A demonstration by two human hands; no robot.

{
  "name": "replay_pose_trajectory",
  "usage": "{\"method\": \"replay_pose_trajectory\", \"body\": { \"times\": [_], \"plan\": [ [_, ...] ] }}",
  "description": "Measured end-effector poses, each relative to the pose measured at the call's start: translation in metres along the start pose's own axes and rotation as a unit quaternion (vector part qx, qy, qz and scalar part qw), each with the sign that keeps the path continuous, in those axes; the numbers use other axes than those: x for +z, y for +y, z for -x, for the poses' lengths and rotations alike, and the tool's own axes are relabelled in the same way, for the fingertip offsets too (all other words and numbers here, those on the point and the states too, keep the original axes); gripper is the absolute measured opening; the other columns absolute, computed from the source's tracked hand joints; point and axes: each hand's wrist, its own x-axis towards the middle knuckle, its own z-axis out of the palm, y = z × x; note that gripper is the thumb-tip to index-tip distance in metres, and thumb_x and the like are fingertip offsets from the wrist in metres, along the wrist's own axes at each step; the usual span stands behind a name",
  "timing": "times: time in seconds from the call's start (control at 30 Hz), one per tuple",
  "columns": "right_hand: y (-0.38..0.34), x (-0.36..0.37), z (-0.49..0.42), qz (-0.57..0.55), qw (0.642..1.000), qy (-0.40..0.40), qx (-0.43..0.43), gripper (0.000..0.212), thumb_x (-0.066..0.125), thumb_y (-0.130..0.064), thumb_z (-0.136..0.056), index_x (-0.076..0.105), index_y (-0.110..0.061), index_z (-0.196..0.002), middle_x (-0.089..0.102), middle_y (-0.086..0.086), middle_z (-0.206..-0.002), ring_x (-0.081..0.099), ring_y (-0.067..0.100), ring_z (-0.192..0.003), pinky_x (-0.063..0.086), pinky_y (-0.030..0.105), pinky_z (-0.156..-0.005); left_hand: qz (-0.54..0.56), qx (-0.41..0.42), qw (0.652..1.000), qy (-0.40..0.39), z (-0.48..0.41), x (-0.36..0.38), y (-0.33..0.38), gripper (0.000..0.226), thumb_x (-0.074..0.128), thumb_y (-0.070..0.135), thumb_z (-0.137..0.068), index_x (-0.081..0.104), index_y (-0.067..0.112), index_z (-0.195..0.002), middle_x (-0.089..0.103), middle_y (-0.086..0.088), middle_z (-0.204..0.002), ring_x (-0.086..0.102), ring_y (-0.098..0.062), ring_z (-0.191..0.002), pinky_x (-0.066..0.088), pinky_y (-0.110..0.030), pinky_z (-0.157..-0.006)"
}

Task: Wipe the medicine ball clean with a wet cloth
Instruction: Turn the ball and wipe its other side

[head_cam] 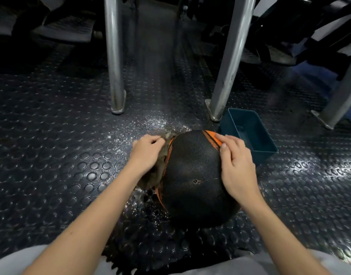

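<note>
The left hand (147,153) grips the wet cloth (153,175) against the left side of the medicine ball (192,175), which sits on the studded floor (71,155). The right hand (237,165) rests on the ball's upper right with loose fingers, grasping nothing. The wiping seems to be mid-stroke, and the next move likely calls for turning the ball to reach unwiped surface.

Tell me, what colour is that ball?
The medicine ball is black with orange stripes; head view.

medicine ball (192,175) recorded black, pebble-grained, banded in orange | cloth (153,173) noted mottled grey-brown | floor mat (51,155) black, patterned with raised round studs | tub (250,133) logged dark teal | metal legs (114,56) silver-grey, scuffed | clothing (22,261) pale grey-white
</note>
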Motion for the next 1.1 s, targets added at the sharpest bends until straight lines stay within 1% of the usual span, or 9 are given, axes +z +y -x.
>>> {"method": "replay_pose_trajectory", "body": {
  "times": [0.1, 0.3, 0.4, 0.6, 0.7, 0.8, 0.9, 0.97, 1.1],
  "plan": [
    [0.003, 0.000, 0.000, -0.011, 1.000, 0.009, -0.010, 0.044, 0.025, -0.040, -0.092, 0.055, -0.037, -0.124, 0.044, -0.022, -0.121, 0.037, 0.005, -0.122, 0.029, 0.048, -0.107, -0.018, 0.003, 1.000, 0.000, 0.004, 0.001, 0.003, 0.031, 0.048, 0.025, -0.095, 0.068, 0.007, -0.078, 0.057, -0.002, -0.100, 0.048, -0.031, -0.109, 0.036, -0.043, -0.097],
    [0.017, -0.004, -0.013, -0.031, 0.999, 0.005, -0.004, 0.029, 0.033, -0.029, -0.100, 0.055, -0.042, -0.115, 0.050, -0.018, -0.118, 0.043, 0.012, -0.117, 0.034, 0.045, -0.101, -0.065, 0.215, 0.973, -0.053, 0.043, 0.018, 0.055, 0.034, 0.045, 0.044, -0.088, 0.072, 0.029, -0.103, 0.047, 0.027, -0.099, 0.035, -0.012, -0.102, 0.027, -0.032, -0.094],
    [0.021, -0.006, -0.015, -0.036, 0.999, 0.002, -0.015, 0.029, 0.029, -0.038, -0.095, 0.050, -0.047, -0.112, 0.048, -0.022, -0.116, 0.044, 0.010, -0.117, 0.035, 0.039, -0.101, -0.080, 0.209, 0.973, -0.056, 0.036, 0.019, 0.055, 0.029, 0.047, 0.035, -0.095, 0.067, 0.027, -0.114, 0.047, 0.026, -0.103, 0.033, -0.011, -0.103, 0.026, -0.034, -0.097],
    [0.015, -0.002, -0.010, -0.026, 0.999, -0.012, -0.036, 0.038, 0.027, -0.041, -0.092, 0.054, -0.045, -0.118, 0.046, -0.025, -0.118, 0.036, 0.000, -0.114, 0.029, 0.033, -0.101, -0.109, 0.042, 0.993, -0.013, -0.006, -0.001, 0.000, 0.035, 0.044, 0.031, -0.096, 0.058, 0.022, -0.065, 0.050, 0.012, -0.088, 0.042, -0.027, -0.110, 0.028, -0.045, -0.102],
    [0.013, 0.000, -0.009, -0.022, 0.999, -0.014, -0.048, 0.035, 0.028, -0.040, -0.091, 0.051, -0.047, -0.116, 0.043, -0.027, -0.115, 0.033, -0.005, -0.111, 0.028, 0.030, -0.100, -0.061, 0.077, 0.993, 0.059, -0.010, -0.015, 0.010, 0.039, 0.044, 0.026, -0.096, 0.051, 0.024, -0.058, 0.049, 0.010, -0.082, 0.048, -0.033, -0.105, 0.034, -0.044, -0.095],
    [0.011, 0.002, -0.012, -0.017, 0.998, -0.016, -0.053, 0.037, 0.028, -0.040, -0.090, 0.054, -0.044, -0.117, 0.042, -0.029, -0.112, 0.034, -0.002, -0.111, 0.028, 0.032, -0.101, -0.017, 0.200, 0.973, 0.117, 0.003, -0.022, 0.045, 0.022, 0.043, 0.038, -0.091, 0.062, 0.030, -0.083, 0.051, 0.014, -0.097, 0.038, -0.017, -0.099, 0.025, -0.028, -0.087],
    [0.012, 0.001, -0.015, -0.023, 0.998, -0.021, -0.054, 0.030, 0.030, -0.039, -0.093, 0.050, -0.052, -0.111, 0.045, -0.027, -0.112, 0.038, 0.002, -0.113, 0.028, 0.031, -0.099, -0.094, 0.291, 0.952, 0.011, 0.022, -0.003, 0.044, 0.043, 0.041, 0.049, -0.086, 0.068, 0.026, -0.111, 0.051, 0.016, -0.110, 0.033, -0.012, -0.100, 0.026, -0.031, -0.094],
    [0.014, 0.000, -0.017, -0.030, 0.998, -0.027, -0.053, 0.027, 0.032, -0.036, -0.097, 0.049, -0.052, -0.111, 0.046, -0.024, -0.115, 0.040, 0.005, -0.115, 0.028, 0.030, -0.097, -0.101, 0.254, 0.961, -0.048, 0.021, 0.010, 0.025, 0.043, 0.040, 0.047, -0.090, 0.063, 0.026, -0.120, 0.048, 0.021, -0.112, 0.030, -0.007, -0.101, 0.027, -0.036, -0.098],
    [0.017, -0.003, -0.020, -0.042, 0.997, -0.046, -0.046, 0.028, 0.036, -0.026, -0.101, 0.051, -0.047, -0.112, 0.049, -0.016, -0.121, 0.041, 0.011, -0.120, 0.029, 0.032, -0.101, -0.029, 0.202, 0.979, -0.028, 0.010, 0.008, 0.009, 0.030, 0.043, 0.030, -0.099, 0.062, 0.020, -0.121, 0.043, 0.032, -0.102, 0.032, -0.007, -0.099, 0.028, -0.034, -0.096]
  ]
}}
